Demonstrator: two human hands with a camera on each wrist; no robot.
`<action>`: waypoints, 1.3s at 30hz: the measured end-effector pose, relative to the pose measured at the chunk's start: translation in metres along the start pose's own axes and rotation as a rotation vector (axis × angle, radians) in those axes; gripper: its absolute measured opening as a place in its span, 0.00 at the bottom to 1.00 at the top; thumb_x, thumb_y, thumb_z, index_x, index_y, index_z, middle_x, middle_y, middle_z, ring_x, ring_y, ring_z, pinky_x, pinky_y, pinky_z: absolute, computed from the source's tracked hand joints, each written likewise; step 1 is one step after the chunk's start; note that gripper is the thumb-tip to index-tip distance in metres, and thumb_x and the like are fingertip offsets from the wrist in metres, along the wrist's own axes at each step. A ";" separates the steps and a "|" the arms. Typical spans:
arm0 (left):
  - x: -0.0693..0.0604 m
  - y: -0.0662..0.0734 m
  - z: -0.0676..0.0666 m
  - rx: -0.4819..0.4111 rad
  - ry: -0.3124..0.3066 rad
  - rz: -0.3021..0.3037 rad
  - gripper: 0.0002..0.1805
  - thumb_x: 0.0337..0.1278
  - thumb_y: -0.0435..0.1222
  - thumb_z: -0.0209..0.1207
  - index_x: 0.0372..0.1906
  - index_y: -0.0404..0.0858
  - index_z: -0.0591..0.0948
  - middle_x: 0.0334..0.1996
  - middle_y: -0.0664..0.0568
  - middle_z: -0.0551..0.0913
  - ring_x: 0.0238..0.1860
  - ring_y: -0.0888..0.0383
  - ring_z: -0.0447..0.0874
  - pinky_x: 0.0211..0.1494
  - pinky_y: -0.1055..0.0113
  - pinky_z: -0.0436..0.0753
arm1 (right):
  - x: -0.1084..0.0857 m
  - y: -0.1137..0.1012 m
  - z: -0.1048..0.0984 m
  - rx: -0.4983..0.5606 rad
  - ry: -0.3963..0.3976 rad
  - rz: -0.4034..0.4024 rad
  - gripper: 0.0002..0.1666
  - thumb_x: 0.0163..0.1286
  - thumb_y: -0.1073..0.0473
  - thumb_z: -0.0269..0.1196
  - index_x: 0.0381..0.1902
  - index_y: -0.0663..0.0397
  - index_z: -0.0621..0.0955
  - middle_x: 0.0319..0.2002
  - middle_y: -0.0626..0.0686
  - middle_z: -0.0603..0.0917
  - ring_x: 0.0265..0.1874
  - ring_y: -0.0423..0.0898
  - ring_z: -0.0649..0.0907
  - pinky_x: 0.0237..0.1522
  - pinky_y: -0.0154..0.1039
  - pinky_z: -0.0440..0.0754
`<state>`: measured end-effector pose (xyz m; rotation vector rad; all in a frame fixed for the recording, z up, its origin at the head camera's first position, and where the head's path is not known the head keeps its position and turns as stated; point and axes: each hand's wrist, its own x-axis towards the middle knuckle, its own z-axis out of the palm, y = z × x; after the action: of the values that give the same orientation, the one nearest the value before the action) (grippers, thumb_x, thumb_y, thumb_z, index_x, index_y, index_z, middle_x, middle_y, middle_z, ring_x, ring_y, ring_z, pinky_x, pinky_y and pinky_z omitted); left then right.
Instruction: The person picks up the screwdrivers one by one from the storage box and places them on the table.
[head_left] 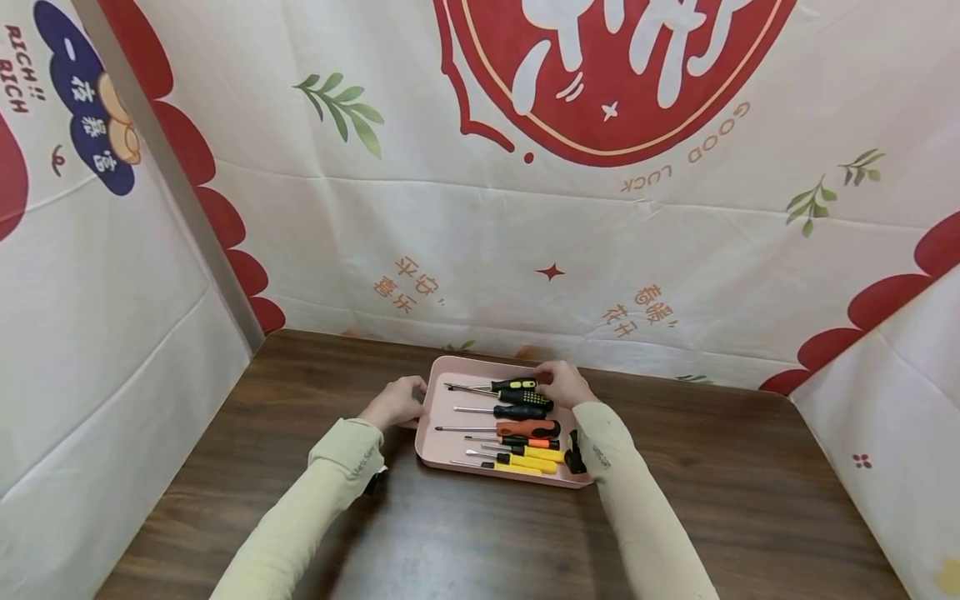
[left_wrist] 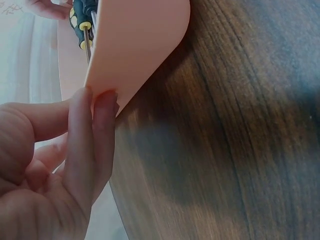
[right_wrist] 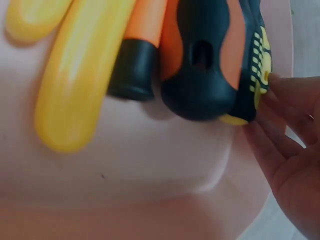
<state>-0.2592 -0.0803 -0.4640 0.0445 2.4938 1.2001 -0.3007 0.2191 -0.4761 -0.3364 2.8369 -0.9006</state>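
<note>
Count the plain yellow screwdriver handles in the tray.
3, in the near half of the tray: the farthest yellow handle, middle yellow handle, nearest yellow handle. The right sleeve overlaps the tray's edge and may hide others.

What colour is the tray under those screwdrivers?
The tray is pale pink, seen best in the head view.

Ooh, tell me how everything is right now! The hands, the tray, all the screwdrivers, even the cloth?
Left hand: holding the tray's edge
Right hand: pinching a black-yellow screwdriver
Tray: right side up, with tools in it
Orange screwdriver: lying flat in the tray
Black screwdriver: lying flat in the tray
Yellow screwdrivers: lying side by side
Cloth: hanging, creased
</note>
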 end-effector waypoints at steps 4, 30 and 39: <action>0.000 0.001 0.000 -0.018 0.007 0.017 0.17 0.43 0.20 0.55 0.44 0.29 0.74 0.23 0.44 0.75 0.17 0.58 0.77 0.21 0.69 0.81 | 0.001 0.001 0.005 -0.033 0.046 0.036 0.15 0.58 0.64 0.62 0.45 0.58 0.81 0.40 0.56 0.82 0.38 0.50 0.80 0.38 0.47 0.80; 0.000 0.001 0.001 -0.014 -0.011 -0.008 0.18 0.45 0.21 0.54 0.46 0.31 0.74 0.23 0.45 0.75 0.19 0.58 0.76 0.25 0.66 0.82 | -0.004 -0.009 0.017 -0.179 0.170 0.157 0.12 0.58 0.56 0.63 0.41 0.46 0.84 0.38 0.49 0.84 0.32 0.46 0.80 0.37 0.46 0.78; 0.000 0.000 0.001 -0.012 -0.006 0.002 0.17 0.46 0.21 0.55 0.46 0.30 0.74 0.22 0.45 0.75 0.19 0.59 0.76 0.23 0.68 0.81 | -0.007 -0.013 0.016 -0.168 0.148 0.137 0.13 0.59 0.56 0.62 0.44 0.46 0.83 0.39 0.50 0.82 0.27 0.43 0.78 0.28 0.40 0.74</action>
<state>-0.2587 -0.0802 -0.4646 0.0468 2.4818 1.2143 -0.2885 0.2018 -0.4815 -0.0957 3.0351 -0.6902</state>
